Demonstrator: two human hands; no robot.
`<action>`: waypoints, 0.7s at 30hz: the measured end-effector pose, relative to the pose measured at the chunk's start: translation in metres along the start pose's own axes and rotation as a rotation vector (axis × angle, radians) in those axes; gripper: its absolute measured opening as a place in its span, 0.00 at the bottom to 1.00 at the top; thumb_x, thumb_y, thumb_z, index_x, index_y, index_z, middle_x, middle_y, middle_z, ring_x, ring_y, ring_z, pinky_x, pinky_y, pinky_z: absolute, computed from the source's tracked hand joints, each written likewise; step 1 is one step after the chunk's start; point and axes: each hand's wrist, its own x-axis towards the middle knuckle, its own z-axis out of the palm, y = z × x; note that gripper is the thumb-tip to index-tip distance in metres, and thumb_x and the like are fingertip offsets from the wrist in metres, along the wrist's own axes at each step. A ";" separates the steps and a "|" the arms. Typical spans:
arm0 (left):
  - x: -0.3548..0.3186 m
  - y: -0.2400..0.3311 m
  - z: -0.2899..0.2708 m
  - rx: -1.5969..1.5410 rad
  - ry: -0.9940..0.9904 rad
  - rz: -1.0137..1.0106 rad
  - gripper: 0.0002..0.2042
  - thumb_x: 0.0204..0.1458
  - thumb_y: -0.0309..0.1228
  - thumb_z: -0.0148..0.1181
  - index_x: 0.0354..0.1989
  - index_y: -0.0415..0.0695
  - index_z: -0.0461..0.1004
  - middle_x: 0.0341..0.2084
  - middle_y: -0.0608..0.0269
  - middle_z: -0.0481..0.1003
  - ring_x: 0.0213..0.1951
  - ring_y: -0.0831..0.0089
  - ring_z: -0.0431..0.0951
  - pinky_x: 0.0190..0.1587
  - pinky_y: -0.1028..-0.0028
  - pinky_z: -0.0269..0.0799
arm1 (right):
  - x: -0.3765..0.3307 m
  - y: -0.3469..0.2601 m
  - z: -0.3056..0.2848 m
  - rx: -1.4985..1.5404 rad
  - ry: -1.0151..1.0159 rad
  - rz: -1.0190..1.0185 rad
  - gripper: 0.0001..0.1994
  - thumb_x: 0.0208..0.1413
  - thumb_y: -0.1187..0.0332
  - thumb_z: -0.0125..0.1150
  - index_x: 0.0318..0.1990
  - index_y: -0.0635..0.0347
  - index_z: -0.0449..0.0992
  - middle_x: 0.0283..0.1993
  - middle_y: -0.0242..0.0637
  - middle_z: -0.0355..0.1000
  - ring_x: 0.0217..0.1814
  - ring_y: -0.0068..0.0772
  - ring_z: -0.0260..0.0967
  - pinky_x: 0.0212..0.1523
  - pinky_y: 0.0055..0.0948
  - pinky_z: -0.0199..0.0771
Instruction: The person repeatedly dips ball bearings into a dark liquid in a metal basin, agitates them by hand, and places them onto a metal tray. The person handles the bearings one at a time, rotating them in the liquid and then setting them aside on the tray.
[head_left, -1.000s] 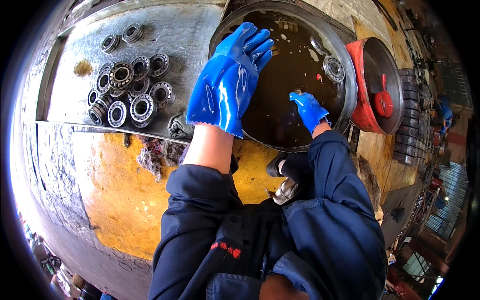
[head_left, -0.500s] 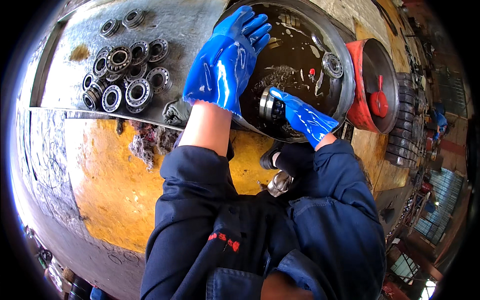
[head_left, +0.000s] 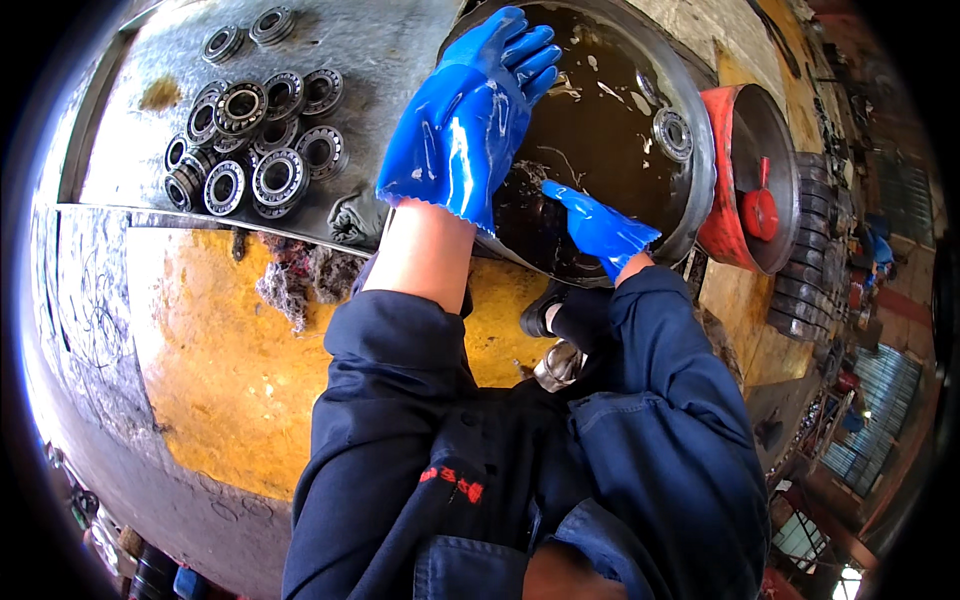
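My left hand (head_left: 470,105), in a long blue rubber glove, reaches over the left side of a round metal basin (head_left: 705,190) of murky brown liquid. Its fingers are stretched out, with nothing seen in them. In the same kind of glove, my right hand (head_left: 603,228) dips into the liquid by the near rim. Its thumb side shows, while the other fingertips are hidden. That hand keeps its grip shape around a roller bearing, now hidden under the dark, rippled surface. Another bearing (head_left: 672,134) rests at the basin's right inner wall.
Several bearings (head_left: 280,177) are heaped on a metal tray table (head_left: 330,55) at the left, beside a grey-green rag (head_left: 357,219). Right of the basin stands a red drum (head_left: 718,180) with a red tool (head_left: 760,212) inside. Dirty fibre waste (head_left: 285,290) hangs below the table edge.
My right hand has gone lower, taking the bearing from view into the liquid. My left hand stays outstretched, almost unmoved. A small red spot on the liquid no longer shows.
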 end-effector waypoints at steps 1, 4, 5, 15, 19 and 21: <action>0.002 -0.004 -0.003 0.004 0.001 -0.001 0.27 0.70 0.40 0.42 0.72 0.36 0.53 0.67 0.40 0.61 0.66 0.49 0.65 0.69 0.57 0.61 | -0.001 -0.004 -0.002 0.014 -0.006 -0.006 0.19 0.63 0.57 0.56 0.51 0.64 0.78 0.53 0.58 0.74 0.55 0.58 0.72 0.54 0.46 0.71; 0.001 -0.008 -0.012 0.021 0.009 0.011 0.28 0.70 0.42 0.43 0.71 0.37 0.54 0.67 0.40 0.62 0.65 0.49 0.67 0.69 0.57 0.63 | -0.004 -0.041 -0.001 0.029 -0.058 0.017 0.21 0.64 0.55 0.56 0.52 0.65 0.78 0.53 0.59 0.74 0.55 0.58 0.72 0.54 0.46 0.71; -0.001 -0.007 -0.017 0.029 0.018 0.021 0.28 0.69 0.43 0.43 0.71 0.37 0.54 0.66 0.40 0.62 0.65 0.50 0.67 0.68 0.58 0.63 | -0.006 -0.074 -0.012 0.052 -0.163 0.151 0.25 0.63 0.51 0.57 0.51 0.67 0.77 0.54 0.61 0.73 0.55 0.59 0.71 0.54 0.46 0.70; 0.002 -0.003 -0.011 0.106 0.067 -0.011 0.31 0.70 0.47 0.43 0.72 0.38 0.54 0.67 0.40 0.63 0.65 0.49 0.68 0.69 0.58 0.64 | 0.020 -0.075 -0.010 -0.364 -0.261 -0.038 0.33 0.51 0.40 0.64 0.47 0.66 0.80 0.48 0.58 0.77 0.51 0.57 0.75 0.52 0.49 0.75; 0.008 -0.006 -0.001 0.147 0.161 -0.055 0.30 0.70 0.47 0.43 0.71 0.38 0.56 0.67 0.42 0.64 0.65 0.48 0.69 0.68 0.58 0.66 | 0.016 -0.090 -0.010 -0.563 -0.158 -0.324 0.31 0.49 0.50 0.69 0.56 0.62 0.76 0.54 0.51 0.76 0.55 0.53 0.74 0.54 0.50 0.75; 0.007 -0.009 -0.010 0.102 0.122 -0.028 0.31 0.69 0.49 0.45 0.71 0.38 0.57 0.66 0.42 0.64 0.64 0.48 0.69 0.67 0.57 0.68 | 0.024 -0.093 -0.005 -0.791 -0.256 -0.617 0.31 0.42 0.59 0.74 0.57 0.56 0.75 0.54 0.46 0.76 0.57 0.47 0.73 0.49 0.47 0.77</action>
